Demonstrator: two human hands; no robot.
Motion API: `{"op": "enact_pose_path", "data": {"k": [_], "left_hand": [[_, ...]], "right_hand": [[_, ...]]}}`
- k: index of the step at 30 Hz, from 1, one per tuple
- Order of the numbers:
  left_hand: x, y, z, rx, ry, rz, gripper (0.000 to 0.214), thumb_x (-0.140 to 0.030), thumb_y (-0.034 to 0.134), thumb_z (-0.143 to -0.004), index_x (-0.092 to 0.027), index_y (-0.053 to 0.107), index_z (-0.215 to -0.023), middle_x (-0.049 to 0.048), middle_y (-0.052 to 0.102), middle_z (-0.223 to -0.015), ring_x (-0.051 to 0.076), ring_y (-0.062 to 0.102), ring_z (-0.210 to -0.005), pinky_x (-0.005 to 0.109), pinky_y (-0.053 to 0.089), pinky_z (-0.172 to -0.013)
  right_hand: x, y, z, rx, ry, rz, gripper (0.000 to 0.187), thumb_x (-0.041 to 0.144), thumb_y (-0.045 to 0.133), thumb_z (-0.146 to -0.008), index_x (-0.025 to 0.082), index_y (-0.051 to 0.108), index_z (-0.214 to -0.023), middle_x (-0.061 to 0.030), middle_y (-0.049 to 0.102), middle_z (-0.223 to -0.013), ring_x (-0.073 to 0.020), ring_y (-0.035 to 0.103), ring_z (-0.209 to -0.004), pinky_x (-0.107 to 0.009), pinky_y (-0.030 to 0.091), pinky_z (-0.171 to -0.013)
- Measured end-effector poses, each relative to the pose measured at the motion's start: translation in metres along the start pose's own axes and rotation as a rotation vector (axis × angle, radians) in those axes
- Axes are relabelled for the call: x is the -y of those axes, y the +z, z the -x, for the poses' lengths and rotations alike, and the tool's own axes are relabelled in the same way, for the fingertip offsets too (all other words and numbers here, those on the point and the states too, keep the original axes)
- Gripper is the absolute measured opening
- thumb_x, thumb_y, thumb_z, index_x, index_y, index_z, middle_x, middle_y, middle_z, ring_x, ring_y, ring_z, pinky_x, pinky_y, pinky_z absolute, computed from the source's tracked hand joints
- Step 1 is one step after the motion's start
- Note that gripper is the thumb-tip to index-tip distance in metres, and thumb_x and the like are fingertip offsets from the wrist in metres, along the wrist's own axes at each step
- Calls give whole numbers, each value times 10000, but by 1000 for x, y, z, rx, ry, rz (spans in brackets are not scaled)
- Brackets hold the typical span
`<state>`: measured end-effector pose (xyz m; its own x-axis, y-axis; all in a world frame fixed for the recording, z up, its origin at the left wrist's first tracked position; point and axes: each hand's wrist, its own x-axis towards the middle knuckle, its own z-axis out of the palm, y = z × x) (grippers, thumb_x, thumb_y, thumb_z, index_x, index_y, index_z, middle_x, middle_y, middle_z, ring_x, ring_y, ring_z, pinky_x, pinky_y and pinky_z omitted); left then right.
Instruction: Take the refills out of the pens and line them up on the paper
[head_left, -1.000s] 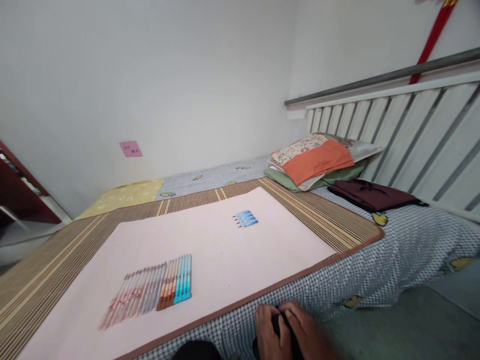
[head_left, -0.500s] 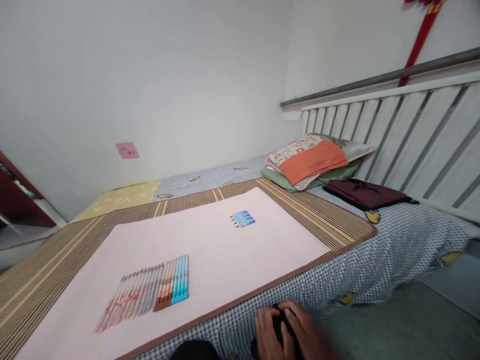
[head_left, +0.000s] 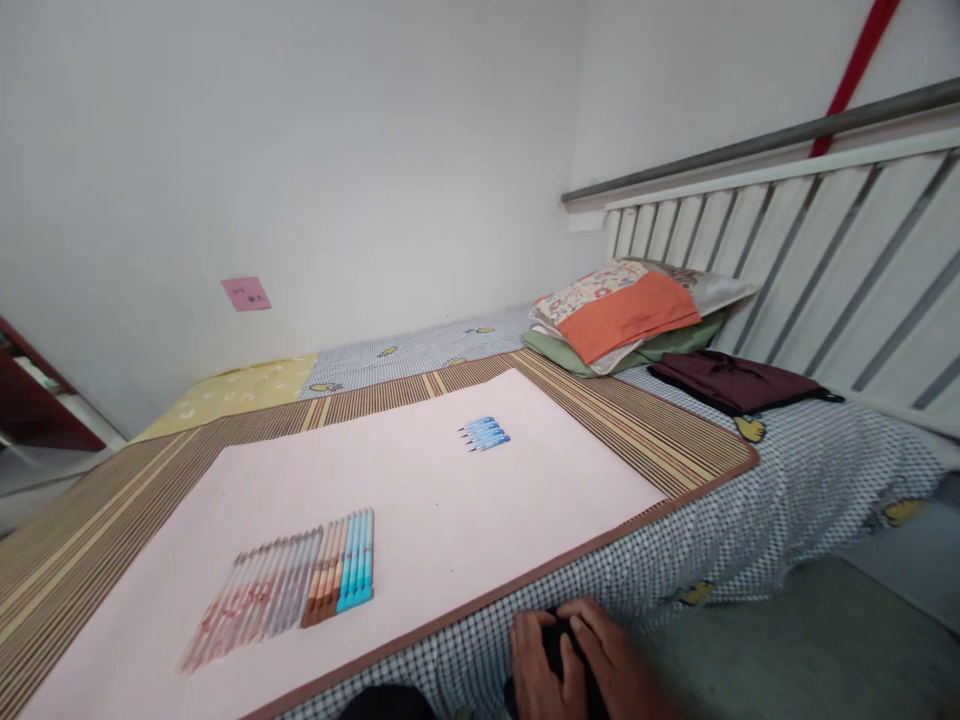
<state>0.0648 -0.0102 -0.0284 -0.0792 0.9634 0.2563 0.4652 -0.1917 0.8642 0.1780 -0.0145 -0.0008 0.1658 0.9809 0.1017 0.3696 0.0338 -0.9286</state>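
Because both hands sit at the near edge of the bed, start there: left hand (head_left: 536, 665) and right hand (head_left: 600, 645) lie side by side on dark cloth (head_left: 553, 648), probably a clothed knee; fingers loosely bent, not spread wide, look released, nothing seen in either; undersides hidden, so can't tell if they pinch the cloth; checked bedsheet (head_left: 465, 658) just beyond, then striped mat (head_left: 637, 425) with a pale pink sheet (head_left: 420, 480) flat on it; on the sheet's near left part, well apart from the hands, row of pens (head_left: 281, 590), close side by side: pale reddish, grey, brown-ended, blue-ended; should be light, stiff, smooth, apt to slip or roll, not very fragile; best hold likely a thumb-and-finger pinch at mid-barrel, one at a time, coloured near ends second choice; farther off, toward the sheet's far right, four blue pens (head_left: 486, 434) in a short stack, dark tips to the left; probably just as light and stiff, tips the weak bit, so take barrel or blunt end; beyond, folded maroon cloth (head_left: 735, 380), pillow pile (head_left: 630, 315), white slatted headboard (head_left: 795, 260); pink note (head_left: 246, 294) on the wall.
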Motion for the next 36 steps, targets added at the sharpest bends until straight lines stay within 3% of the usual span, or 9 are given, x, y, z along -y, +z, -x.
{"op": "enact_pose_path", "data": {"k": [9,17,22,26,32,36], "left_hand": [[3,3,-1,-75,53,-19,279,-394,449,-985,-220,667,-971,98,664,-937,258,635,-939,385,511,-895],[5,2,12,-256,271,-58,129,-255,529,-953,-255,658,-937,70,654,-912,253,640,-893,409,519,-862],[0,-1,7,-263,370,-77,129,-198,551,-934,-265,618,-847,42,632,-843,230,623,-802,375,509,-811],[-2,-3,1,-220,324,-46,209,-187,454,-976,-254,604,-848,33,599,-788,214,611,-772,351,504,-784],[-2,-1,-3,-193,244,-6,186,-214,484,-968,-254,599,-828,35,587,-790,221,600,-777,346,495,-766],[-5,4,-2,-176,186,65,228,-194,402,-984,-248,580,-852,38,577,-800,218,593,-791,349,487,-788]], "right_hand": [[4,-1,-5,74,-36,-7,399,463,348,-1000,245,668,-904,-76,715,-942,-232,680,-949,-363,546,-927],[-10,5,3,6,-31,9,410,508,373,-987,248,689,-964,-80,724,-996,-240,678,-1011,-372,535,-974],[-13,6,3,-2,-18,10,425,511,363,-982,240,689,-990,-87,725,-1023,-243,678,-1036,-386,528,-996],[-10,5,0,23,-4,11,401,489,363,-979,242,679,-959,-84,724,-995,-241,679,-1021,-384,527,-991],[-8,4,-3,29,8,9,386,479,372,-967,244,673,-910,-82,728,-965,-238,683,-984,-374,538,-959],[-7,2,-3,7,14,22,391,504,385,-965,250,672,-894,-78,730,-951,-238,684,-962,-365,541,-940]]}}
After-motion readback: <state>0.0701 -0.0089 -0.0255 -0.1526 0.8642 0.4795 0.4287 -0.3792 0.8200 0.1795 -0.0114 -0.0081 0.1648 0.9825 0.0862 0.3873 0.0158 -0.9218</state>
